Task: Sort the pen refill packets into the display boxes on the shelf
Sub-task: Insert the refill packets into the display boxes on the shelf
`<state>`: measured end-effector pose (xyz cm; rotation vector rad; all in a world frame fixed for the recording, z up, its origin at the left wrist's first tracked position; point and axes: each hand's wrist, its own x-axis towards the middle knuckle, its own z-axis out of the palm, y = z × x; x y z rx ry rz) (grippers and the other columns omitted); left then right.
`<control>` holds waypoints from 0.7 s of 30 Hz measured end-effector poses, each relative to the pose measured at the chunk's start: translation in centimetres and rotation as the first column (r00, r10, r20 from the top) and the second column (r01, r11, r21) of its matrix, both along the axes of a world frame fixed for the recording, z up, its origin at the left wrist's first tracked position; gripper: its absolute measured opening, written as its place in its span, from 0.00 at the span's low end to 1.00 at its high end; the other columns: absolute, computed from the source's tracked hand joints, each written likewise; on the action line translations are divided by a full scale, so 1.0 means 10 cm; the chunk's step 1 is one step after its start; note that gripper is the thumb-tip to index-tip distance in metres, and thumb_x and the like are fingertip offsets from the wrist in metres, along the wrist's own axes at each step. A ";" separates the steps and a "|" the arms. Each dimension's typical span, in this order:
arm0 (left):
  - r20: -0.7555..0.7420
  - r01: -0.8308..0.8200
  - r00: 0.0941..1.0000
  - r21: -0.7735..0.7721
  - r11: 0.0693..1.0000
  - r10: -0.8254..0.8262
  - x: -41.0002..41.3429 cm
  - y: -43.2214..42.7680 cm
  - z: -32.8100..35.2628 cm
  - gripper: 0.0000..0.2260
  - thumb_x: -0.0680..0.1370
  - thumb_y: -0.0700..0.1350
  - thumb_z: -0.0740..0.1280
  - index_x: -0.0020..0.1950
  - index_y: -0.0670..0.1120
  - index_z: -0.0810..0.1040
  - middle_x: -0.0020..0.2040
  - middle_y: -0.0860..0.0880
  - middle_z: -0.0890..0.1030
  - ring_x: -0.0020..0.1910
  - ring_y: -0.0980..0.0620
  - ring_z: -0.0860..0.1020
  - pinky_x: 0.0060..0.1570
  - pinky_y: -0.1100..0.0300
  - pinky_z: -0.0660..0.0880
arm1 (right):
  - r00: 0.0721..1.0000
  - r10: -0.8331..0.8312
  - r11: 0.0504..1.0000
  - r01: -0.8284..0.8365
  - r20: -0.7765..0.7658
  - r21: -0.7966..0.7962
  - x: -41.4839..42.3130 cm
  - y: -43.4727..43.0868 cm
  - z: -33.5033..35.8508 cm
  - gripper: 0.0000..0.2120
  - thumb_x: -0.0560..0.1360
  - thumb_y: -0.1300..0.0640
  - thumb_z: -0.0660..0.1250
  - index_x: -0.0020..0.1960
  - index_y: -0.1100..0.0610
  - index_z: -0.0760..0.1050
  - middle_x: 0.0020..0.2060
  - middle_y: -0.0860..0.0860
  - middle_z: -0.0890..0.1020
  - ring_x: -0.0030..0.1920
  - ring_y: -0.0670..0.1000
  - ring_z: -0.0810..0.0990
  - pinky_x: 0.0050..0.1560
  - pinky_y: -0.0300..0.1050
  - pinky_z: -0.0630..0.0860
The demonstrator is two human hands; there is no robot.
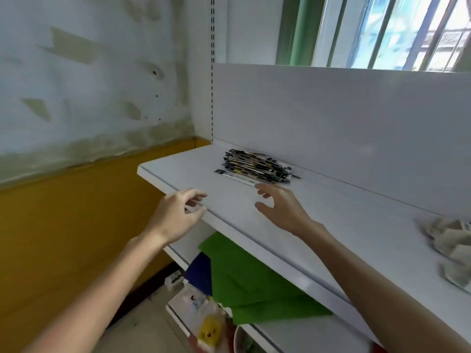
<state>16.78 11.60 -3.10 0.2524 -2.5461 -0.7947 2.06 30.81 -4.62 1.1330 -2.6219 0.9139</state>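
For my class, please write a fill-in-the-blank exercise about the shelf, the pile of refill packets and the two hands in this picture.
1. The pile of refill packets lies on the white shelf, near its ____ panel.
2. The right hand hovers near the pile, fingers spread, gripping ____.
3. The left hand is at the shelf's ____ edge.
4. The paper sheets below the shelf are coloured ____.

Missing words: back; nothing; front; green.
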 end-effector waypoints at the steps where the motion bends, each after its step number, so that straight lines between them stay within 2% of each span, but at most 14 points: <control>1: 0.004 0.000 1.000 0.004 1.000 0.000 -0.01 -0.12 -0.04 0.14 0.76 0.44 0.66 0.62 0.47 0.76 0.58 0.52 0.78 0.52 0.60 0.73 0.42 0.79 0.65 | 0.999 -0.013 1.000 0.013 0.030 0.007 -0.02 -0.10 -0.08 0.21 0.76 0.54 0.64 0.68 0.54 0.68 0.59 0.50 0.77 0.57 0.48 0.75 0.57 0.43 0.72; 3: 0.012 -0.003 1.000 0.042 0.999 0.003 -0.04 -0.32 -0.12 0.13 0.76 0.44 0.67 0.61 0.48 0.76 0.56 0.53 0.78 0.51 0.61 0.73 0.38 0.81 0.65 | 0.997 -0.040 0.999 0.039 0.066 0.023 -0.07 -0.26 -0.20 0.20 0.76 0.55 0.64 0.67 0.55 0.69 0.59 0.51 0.77 0.57 0.49 0.75 0.58 0.43 0.71; 7: 0.038 0.027 0.999 0.196 0.980 -0.035 -0.20 -0.58 -0.26 0.11 0.76 0.44 0.66 0.58 0.48 0.77 0.53 0.55 0.78 0.48 0.63 0.75 0.42 0.78 0.69 | 0.991 -0.120 0.991 0.117 0.051 0.060 -0.30 -0.46 -0.30 0.18 0.77 0.56 0.63 0.65 0.57 0.71 0.60 0.52 0.77 0.60 0.51 0.74 0.62 0.44 0.69; 8: 0.029 0.034 0.999 0.277 0.960 -0.044 -0.27 -0.63 -0.29 0.10 0.76 0.43 0.66 0.57 0.49 0.77 0.52 0.55 0.79 0.48 0.63 0.75 0.46 0.76 0.71 | 0.988 -0.148 0.987 0.145 0.043 0.065 -0.39 -0.50 -0.31 0.17 0.77 0.56 0.62 0.65 0.58 0.71 0.61 0.53 0.76 0.61 0.52 0.73 0.63 0.44 0.68; 10: 0.010 0.035 0.999 0.474 0.880 -0.046 -0.43 -0.70 -0.33 0.09 0.77 0.41 0.65 0.55 0.50 0.77 0.52 0.54 0.80 0.51 0.60 0.77 0.55 0.63 0.75 | 0.981 -0.191 0.978 0.188 0.033 0.085 -0.58 -0.56 -0.33 0.17 0.78 0.55 0.60 0.65 0.58 0.71 0.63 0.54 0.75 0.64 0.53 0.72 0.65 0.44 0.65; 12: 0.012 0.019 0.999 0.598 0.801 -0.032 -0.62 -0.74 -0.36 0.09 0.77 0.40 0.64 0.55 0.49 0.76 0.52 0.52 0.80 0.53 0.54 0.78 0.55 0.58 0.75 | 0.976 -0.216 0.968 0.211 0.019 0.135 -0.74 -0.61 -0.35 0.18 0.79 0.54 0.59 0.67 0.57 0.69 0.66 0.54 0.72 0.66 0.54 0.69 0.65 0.45 0.64; 14: 0.023 -0.002 1.000 0.666 0.746 -0.018 -0.84 -0.78 -0.38 0.08 0.78 0.39 0.63 0.55 0.47 0.76 0.52 0.49 0.80 0.52 0.52 0.79 0.53 0.59 0.76 | 0.968 -0.248 0.949 0.248 -0.027 0.193 -0.90 -0.67 -0.36 0.17 0.78 0.55 0.59 0.66 0.56 0.70 0.64 0.54 0.74 0.64 0.55 0.71 0.60 0.46 0.68; 17: 0.056 -0.035 0.998 0.763 0.645 -0.013 -1.19 -0.85 -0.38 0.08 0.78 0.39 0.63 0.56 0.43 0.76 0.50 0.47 0.80 0.49 0.51 0.79 0.51 0.61 0.75 | 0.953 -0.277 0.930 0.299 -0.125 0.215 -1.09 -0.76 -0.38 0.13 0.77 0.56 0.60 0.60 0.57 0.74 0.53 0.55 0.76 0.55 0.56 0.74 0.47 0.45 0.70; 21: 0.102 -0.080 0.995 0.836 0.543 -0.011 -1.62 -0.91 -0.39 0.10 0.79 0.39 0.61 0.58 0.37 0.75 0.45 0.45 0.80 0.46 0.49 0.79 0.50 0.60 0.77 | 0.965 -0.172 0.942 0.220 -0.198 0.254 -1.25 -0.99 -0.37 0.11 0.76 0.60 0.58 0.47 0.61 0.78 0.46 0.55 0.77 0.47 0.56 0.77 0.41 0.46 0.71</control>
